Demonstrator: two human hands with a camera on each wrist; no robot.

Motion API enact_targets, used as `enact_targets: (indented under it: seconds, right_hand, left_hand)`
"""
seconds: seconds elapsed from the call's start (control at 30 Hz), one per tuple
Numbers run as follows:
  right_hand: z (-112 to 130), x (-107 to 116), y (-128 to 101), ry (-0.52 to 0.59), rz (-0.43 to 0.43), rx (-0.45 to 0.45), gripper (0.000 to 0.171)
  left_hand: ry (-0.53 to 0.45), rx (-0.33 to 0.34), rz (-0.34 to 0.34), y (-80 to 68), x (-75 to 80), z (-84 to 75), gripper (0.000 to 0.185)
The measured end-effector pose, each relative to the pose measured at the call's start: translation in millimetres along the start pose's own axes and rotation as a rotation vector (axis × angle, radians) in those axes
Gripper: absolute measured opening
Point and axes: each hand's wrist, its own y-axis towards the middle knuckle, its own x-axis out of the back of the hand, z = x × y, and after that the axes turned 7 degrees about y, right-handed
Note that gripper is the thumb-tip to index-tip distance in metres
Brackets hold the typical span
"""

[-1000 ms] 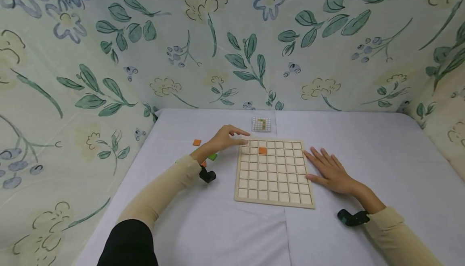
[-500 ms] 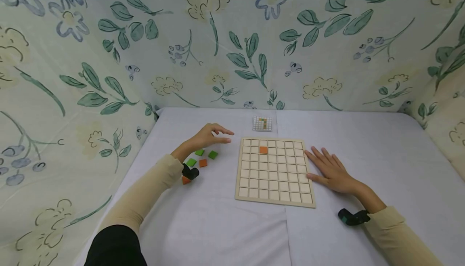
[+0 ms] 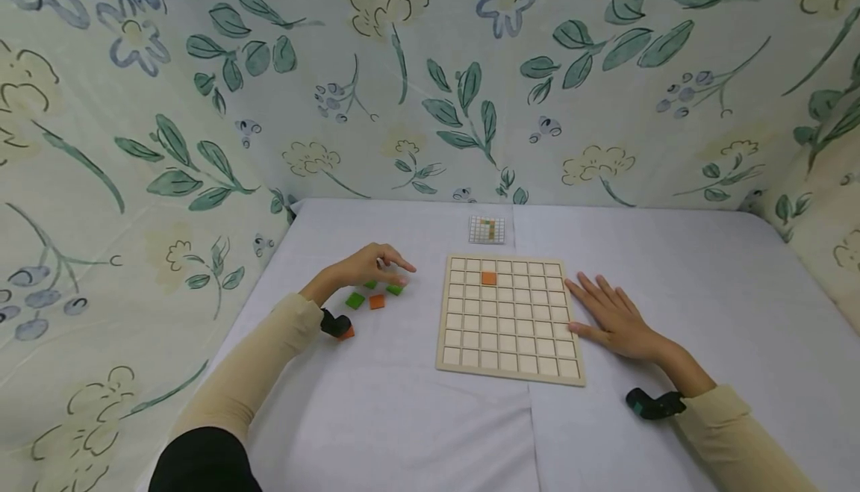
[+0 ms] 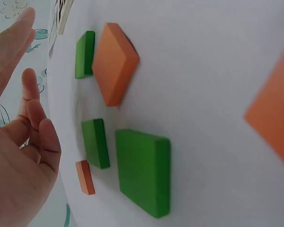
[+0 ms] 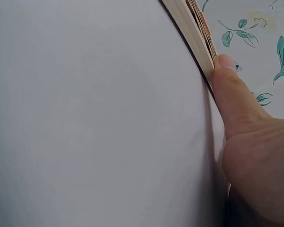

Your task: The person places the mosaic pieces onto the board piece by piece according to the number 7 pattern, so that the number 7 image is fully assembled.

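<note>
A wooden grid board (image 3: 508, 343) lies flat on the white table, with one orange tile (image 3: 488, 278) in its second row. My left hand (image 3: 393, 272) hovers over loose tiles left of the board, fingers relaxed and holding nothing. Below it lie a green tile (image 3: 354, 299), an orange tile (image 3: 377, 301) and another green tile (image 3: 394, 290). The left wrist view shows the same hand (image 4: 23, 118) beside a green tile (image 4: 142, 170) and an orange tile (image 4: 114, 61). My right hand (image 3: 591, 301) lies flat against the board's right edge, and its thumb (image 5: 232, 94) touches the board's edge (image 5: 191, 28).
A small printed pattern card (image 3: 487, 229) lies behind the board. Another orange tile (image 3: 347, 334) shows beside the left wrist camera. Flower-print cloth walls close in the table at the back and both sides.
My left hand has drawn back leftward from the board's top-left corner and lowered to the loose tiles. The right hand and the board have not moved.
</note>
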Motion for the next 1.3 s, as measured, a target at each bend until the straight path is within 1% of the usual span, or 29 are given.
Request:
enact_targets:
  seconds: [0.13, 0.23, 0.27, 0.3, 0.47, 0.5, 0.6, 0.8, 1.0, 1.3]
  right_hand:
    - [-0.9, -0.8, -0.1, -0.005, -0.003, 0.007, 0.08]
    - [-1.8, -1.7, -0.2, -0.004, -0.008, 0.011, 0.08]
    - [-1.7, -1.5, -0.2, -0.001, -0.009, 0.01, 0.08]
    - [-1.7, -1.6, -0.1, -0.002, -0.01, 0.011, 0.08]
    - [-2.6, -2.8, -0.7, -0.003, -0.02, 0.023, 0.08]
    - [-2.9, -3.0, -0.8, -0.004, -0.023, 0.025, 0.08]
    - [-3.1, -3.5, -1.1, -0.006, -0.026, 0.025, 0.079]
    - [-3.3, -3.6, -1.2, -0.006, -0.034, 0.029, 0.079]
    - [-2.8, -3.8, -1.1, -0.009, -0.041, 0.035, 0.078]
    - [-2.9, -2.7, -0.1, -0.011, -0.018, 0.013, 0.08]
  left_hand:
    - [0.024, -0.011, 0.015, -4.1, -0.2, 9.4, 0.032]
    - [0.031, -0.036, 0.014, -7.3, 0.6, 15.6, 0.033]
    - [0.031, -0.039, 0.016, -10.2, 1.8, 12.2, 0.033]
    - [0.029, -0.042, 0.015, -11.1, 1.8, 13.5, 0.033]
    - [0.033, -0.031, 0.022, -13.7, 1.4, 18.2, 0.03]
    - [0.038, -0.034, 0.023, -12.2, 0.5, 23.8, 0.03]
    - [0.058, -0.043, 0.033, -12.5, 1.5, 25.8, 0.028]
    - [0.084, -0.032, 0.042, -11.2, 2.8, 28.5, 0.03]
    - [0.085, -0.049, 0.047, -9.9, 2.5, 31.3, 0.031]
    - [0.072, -0.067, 0.04, -9.5, 1.9, 31.5, 0.029]
